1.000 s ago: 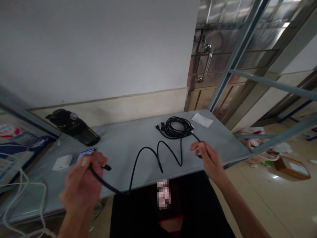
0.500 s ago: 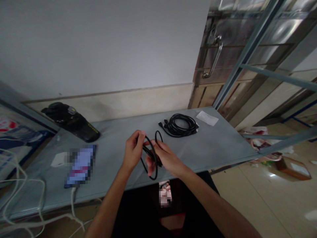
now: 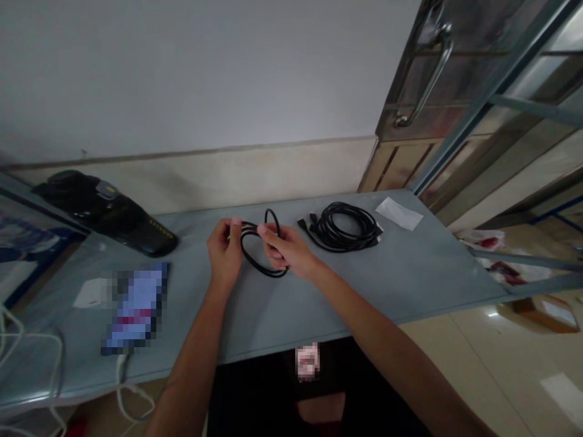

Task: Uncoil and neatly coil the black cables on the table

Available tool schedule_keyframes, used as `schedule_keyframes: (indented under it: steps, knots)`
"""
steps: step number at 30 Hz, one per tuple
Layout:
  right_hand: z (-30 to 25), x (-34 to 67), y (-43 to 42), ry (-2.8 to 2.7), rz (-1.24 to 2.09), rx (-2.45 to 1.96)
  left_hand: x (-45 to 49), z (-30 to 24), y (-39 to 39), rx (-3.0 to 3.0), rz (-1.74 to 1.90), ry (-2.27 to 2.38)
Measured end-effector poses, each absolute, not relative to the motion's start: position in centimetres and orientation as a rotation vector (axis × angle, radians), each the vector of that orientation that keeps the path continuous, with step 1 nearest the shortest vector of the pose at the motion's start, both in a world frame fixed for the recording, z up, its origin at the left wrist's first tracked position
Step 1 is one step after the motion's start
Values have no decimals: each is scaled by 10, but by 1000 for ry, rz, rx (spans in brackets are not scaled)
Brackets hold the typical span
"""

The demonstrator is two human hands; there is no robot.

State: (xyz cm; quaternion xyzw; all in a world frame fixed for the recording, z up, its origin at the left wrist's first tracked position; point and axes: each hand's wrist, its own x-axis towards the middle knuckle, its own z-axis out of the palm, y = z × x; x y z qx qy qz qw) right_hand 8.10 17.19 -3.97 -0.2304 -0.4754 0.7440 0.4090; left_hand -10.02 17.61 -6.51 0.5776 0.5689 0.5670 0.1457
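Observation:
Both hands hold a thin black cable (image 3: 257, 262) wound into small loops above the grey table (image 3: 410, 273). My left hand (image 3: 224, 253) pinches the loops on their left side with thumb and fingers closed. My right hand (image 3: 285, 250) grips the right side of the same loops, fingers curled round them. A second black cable bundle (image 3: 346, 227) lies coiled on the table just right of my right hand, untouched.
A black handheld device (image 3: 107, 212) lies at the back left against the wall. A phone (image 3: 136, 306) and a white charger block (image 3: 91, 293) rest at front left, with white cords hanging off that edge. A white paper slip (image 3: 399, 213) sits at back right. Metal frame bars stand at right.
A second ago my hands were wide apart with the cable stretched between them. They came together and gathered it into loops, then moved the loops farther onto the table.

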Motion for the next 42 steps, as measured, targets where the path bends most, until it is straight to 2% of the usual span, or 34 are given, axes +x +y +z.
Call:
schedule_keyframes:
  steps: [5,7,16,24,33,42]
  knots:
    - [-57,84,177,-1277,1478,-840,-97,-71,178,1828,1505,1560]
    - [-63,84,182,-1247,1427,-885,-95,-74,180,1918,1439,1577]
    - [-63,86,192,-1139,1549,-779,-103,-86,187,2110,1340,1634]
    - [-63,91,186,-1119,1629,-721,-99,-85,180,2002,1252,1588]
    - [-73,90,189,-1020,1742,-687,-101,-87,179,2079,1286,1678]
    - [-65,90,187,-963,2118,-518,-100,-85,178,2064,1308,1726]
